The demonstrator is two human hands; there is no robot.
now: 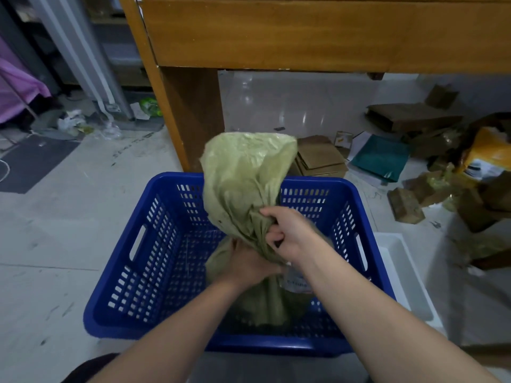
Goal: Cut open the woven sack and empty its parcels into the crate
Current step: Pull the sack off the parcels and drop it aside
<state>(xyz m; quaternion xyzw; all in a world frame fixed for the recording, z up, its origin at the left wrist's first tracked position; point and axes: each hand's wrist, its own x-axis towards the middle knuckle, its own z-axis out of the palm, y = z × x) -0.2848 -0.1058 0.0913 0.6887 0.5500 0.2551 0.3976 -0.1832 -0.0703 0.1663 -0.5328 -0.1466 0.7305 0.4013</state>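
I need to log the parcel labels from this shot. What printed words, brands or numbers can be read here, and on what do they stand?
No text here can be read for certain.
Parcel peeking from the green woven sack in the blue crate: dark lettering, too blurred to read.
Yellow package on the floor at right: a white label, too small and blurred.
Small card beside the flattened cardboard: illegible.

Woven sack [243,178]: pale green, crumpled, upended over the crate, bunched at mid-height, closed end bulging up top, lower end hanging inside w/ a parcel label partly showing. Crate [154,244]: blue plastic, slotted walls w/ handle cut-outs, upright on floor.
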